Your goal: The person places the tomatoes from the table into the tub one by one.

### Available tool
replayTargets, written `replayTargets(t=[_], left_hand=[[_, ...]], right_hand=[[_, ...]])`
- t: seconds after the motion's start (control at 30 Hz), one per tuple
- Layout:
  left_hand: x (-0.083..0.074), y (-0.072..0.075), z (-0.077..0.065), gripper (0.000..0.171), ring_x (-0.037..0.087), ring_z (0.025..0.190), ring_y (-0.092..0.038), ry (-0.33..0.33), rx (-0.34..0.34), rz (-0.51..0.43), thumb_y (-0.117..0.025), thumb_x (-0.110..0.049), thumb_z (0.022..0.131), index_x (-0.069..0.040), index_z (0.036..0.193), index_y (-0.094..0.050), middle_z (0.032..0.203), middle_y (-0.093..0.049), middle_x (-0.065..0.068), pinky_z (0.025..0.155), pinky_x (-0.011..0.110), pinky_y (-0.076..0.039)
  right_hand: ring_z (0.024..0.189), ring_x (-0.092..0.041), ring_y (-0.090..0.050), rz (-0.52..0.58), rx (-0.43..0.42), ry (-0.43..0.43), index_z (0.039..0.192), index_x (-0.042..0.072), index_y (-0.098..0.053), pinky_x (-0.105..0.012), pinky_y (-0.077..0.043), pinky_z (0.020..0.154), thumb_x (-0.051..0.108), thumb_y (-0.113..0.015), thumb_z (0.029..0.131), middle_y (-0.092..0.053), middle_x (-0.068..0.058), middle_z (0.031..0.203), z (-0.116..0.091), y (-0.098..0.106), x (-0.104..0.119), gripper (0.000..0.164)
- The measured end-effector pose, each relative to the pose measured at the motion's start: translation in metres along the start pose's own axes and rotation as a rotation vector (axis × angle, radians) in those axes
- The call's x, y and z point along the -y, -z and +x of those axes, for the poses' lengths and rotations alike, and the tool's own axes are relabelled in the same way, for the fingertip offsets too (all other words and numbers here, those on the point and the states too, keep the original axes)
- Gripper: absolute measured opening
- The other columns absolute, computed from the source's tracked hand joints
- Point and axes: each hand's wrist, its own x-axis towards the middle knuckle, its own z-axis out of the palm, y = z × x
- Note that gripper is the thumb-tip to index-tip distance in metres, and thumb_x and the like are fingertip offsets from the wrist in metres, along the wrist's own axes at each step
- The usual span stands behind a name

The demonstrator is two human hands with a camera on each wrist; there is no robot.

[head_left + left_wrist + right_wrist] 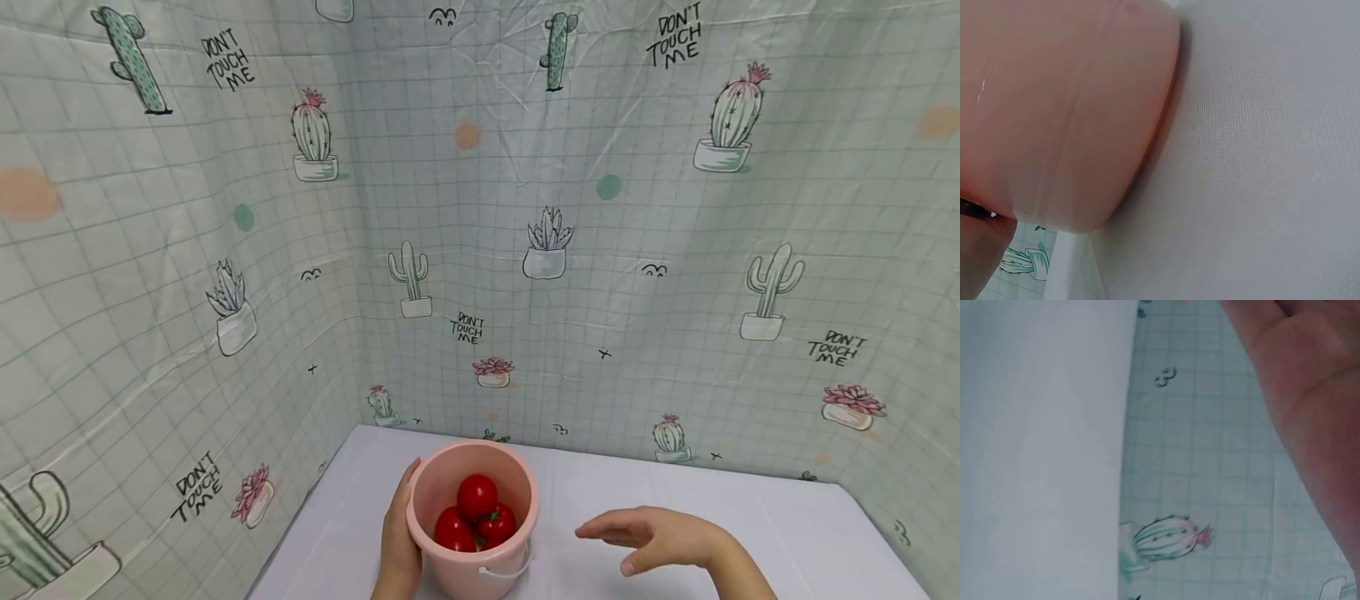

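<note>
A pink bucket (474,575) stands upright on the white-covered table, with three shiny red tomatoes (477,497) inside; one of them shows a green stem. Along the bucket's left side rests my left hand (400,533), its fingers extended up the wall near the rim and its thumb hidden. The left wrist view shows the bucket's lower wall (1079,112) close up, a bit of the hand (982,253) beside it. To the right of the bucket, my right hand (660,537) hovers over the table, palm down, fingers loosely extended, holding nothing.
The bucket's thin white handle (506,573) hangs down on its front right. A white cloth (600,475) covers the table. Behind and to the left hang sheets (480,208) printed with cacti and a grid.
</note>
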Motion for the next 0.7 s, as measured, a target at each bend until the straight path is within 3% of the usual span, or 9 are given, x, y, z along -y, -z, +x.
replayTargets(t=[0.1, 0.27, 0.4, 0.5, 0.6, 0.7], left_hand=[[0.0, 0.0, 0.0, 0.061, 0.022, 0.15, -0.027, 0.001, 0.005, -0.009, -0.036, -0.066, 0.098, -0.033, 0.149, -0.041, 0.157, -0.039, -0.006, 0.121, 0.05, -0.028], [-0.001, 0.0, -0.001, 0.061, 0.02, 0.149, -0.029, -0.013, 0.006, 0.006, -0.035, -0.065, 0.098, -0.032, 0.149, -0.041, 0.157, -0.04, -0.007, 0.121, 0.048, -0.028], [-0.001, 0.001, -0.002, 0.059, 0.019, 0.149, -0.03, -0.022, -0.001, 0.041, -0.032, -0.064, 0.099, -0.034, 0.149, -0.041, 0.156, -0.041, -0.008, 0.12, 0.047, -0.029], [-0.001, 0.001, -0.002, 0.059, 0.02, 0.149, -0.029, -0.018, 0.001, 0.042, -0.031, -0.064, 0.1, -0.034, 0.149, -0.04, 0.156, -0.04, -0.008, 0.121, 0.048, -0.028], [-0.001, 0.002, -0.002, 0.06, 0.021, 0.15, -0.028, -0.013, 0.003, 0.026, -0.032, -0.064, 0.1, -0.033, 0.15, -0.04, 0.157, -0.039, -0.007, 0.121, 0.049, -0.026], [-0.001, 0.002, -0.002, 0.06, 0.021, 0.15, -0.027, -0.01, 0.007, 0.018, -0.032, -0.064, 0.099, -0.033, 0.15, -0.04, 0.157, -0.039, -0.007, 0.121, 0.049, -0.026]], right_hand=[[0.136, 0.002, -0.042, -0.025, -0.054, -0.102, 0.147, 0.009, -0.046, -0.013, -0.037, 0.107, 0.011, -0.061, 0.096, -0.046, -0.008, 0.152, -0.015, -0.015, -0.011, 0.053], [0.128, 0.005, -0.049, -0.11, -0.171, -0.309, 0.141, 0.026, -0.054, -0.018, -0.043, 0.095, 0.029, -0.063, 0.096, -0.052, 0.002, 0.147, -0.029, -0.038, -0.024, 0.046], [0.129, 0.002, -0.049, -0.013, -0.081, -0.225, 0.147, 0.012, -0.045, -0.014, -0.043, 0.097, 0.021, -0.058, 0.1, -0.048, -0.006, 0.151, -0.032, -0.041, -0.036, 0.05], [0.127, 0.003, -0.05, 0.038, -0.012, -0.122, 0.148, 0.002, -0.041, -0.011, -0.043, 0.098, 0.015, -0.054, 0.101, -0.05, -0.001, 0.149, -0.032, -0.043, -0.046, 0.05], [0.126, -0.001, -0.053, 0.055, 0.016, -0.047, 0.147, 0.002, -0.043, -0.014, -0.045, 0.1, 0.01, -0.048, 0.103, -0.055, 0.005, 0.143, -0.031, -0.046, -0.056, 0.045], [0.128, -0.01, -0.054, 0.193, 0.026, -0.018, 0.146, 0.003, -0.044, -0.022, -0.046, 0.104, 0.009, -0.039, 0.105, -0.056, -0.001, 0.143, -0.03, -0.053, -0.063, 0.041]])
